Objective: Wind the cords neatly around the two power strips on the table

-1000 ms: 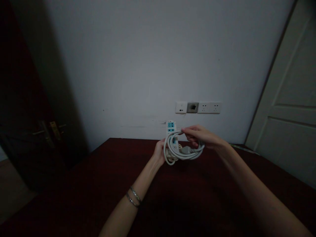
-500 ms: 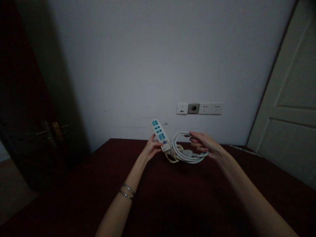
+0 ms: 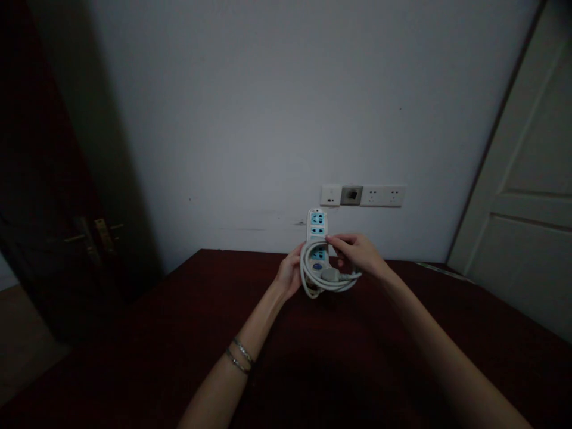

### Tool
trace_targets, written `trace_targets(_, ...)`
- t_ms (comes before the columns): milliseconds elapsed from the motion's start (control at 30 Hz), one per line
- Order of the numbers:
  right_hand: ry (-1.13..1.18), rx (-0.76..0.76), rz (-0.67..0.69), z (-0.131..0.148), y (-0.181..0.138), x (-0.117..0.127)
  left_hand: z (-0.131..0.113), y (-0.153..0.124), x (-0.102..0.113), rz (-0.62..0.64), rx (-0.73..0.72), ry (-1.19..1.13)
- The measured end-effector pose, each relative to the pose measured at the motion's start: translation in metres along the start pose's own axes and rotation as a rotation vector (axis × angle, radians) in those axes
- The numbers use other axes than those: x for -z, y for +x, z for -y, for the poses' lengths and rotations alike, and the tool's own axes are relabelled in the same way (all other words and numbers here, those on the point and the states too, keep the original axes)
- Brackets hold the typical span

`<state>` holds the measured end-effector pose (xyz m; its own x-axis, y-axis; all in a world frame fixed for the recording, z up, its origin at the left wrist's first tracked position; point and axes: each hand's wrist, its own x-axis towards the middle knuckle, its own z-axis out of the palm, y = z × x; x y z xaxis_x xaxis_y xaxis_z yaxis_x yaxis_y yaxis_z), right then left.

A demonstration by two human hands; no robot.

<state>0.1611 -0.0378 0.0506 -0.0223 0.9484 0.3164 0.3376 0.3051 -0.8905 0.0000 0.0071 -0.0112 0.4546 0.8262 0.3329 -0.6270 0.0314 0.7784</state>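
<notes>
A white power strip [image 3: 317,219] with blue sockets stands nearly upright above the dark red table [image 3: 187,310]. My left hand [image 3: 290,273] is closed around its lower left side, with some fingers hidden behind it. In front of the strip's lower half hangs its coiled grey cord [image 3: 305,275], pinched at the top by my right hand [image 3: 355,253]. The cord's plug [image 3: 330,274] lies inside the loops, near the strip's round switch [image 3: 317,266].
Wall sockets [image 3: 383,196] and a grey outlet plate [image 3: 351,195] are set in the pale wall behind the table. A dark door with a brass handle [image 3: 105,237] is at left, a white panelled door [image 3: 529,238] at right.
My left hand has moved right and turned the power strip more upright. My right hand has shifted left with the coil, which now overlaps the strip's front.
</notes>
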Motion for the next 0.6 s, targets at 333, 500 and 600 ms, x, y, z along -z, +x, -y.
trace_targets(333, -0.283, 0.202, -0.287, -0.024, 0.008, -0.011, -0.006, -0.007, -0.001, 0.025, 0.086, -0.006)
trace_targets(500, -0.414, 0.250, -0.381, -0.031, 0.007, -0.011, -0.004, -0.004, 0.005, 0.050, 0.097, 0.069)
trace_targets(600, -0.486, 0.308, -0.409, -0.031, 0.005, -0.015, 0.002, -0.002, 0.002, -0.029, 0.080, 0.100)
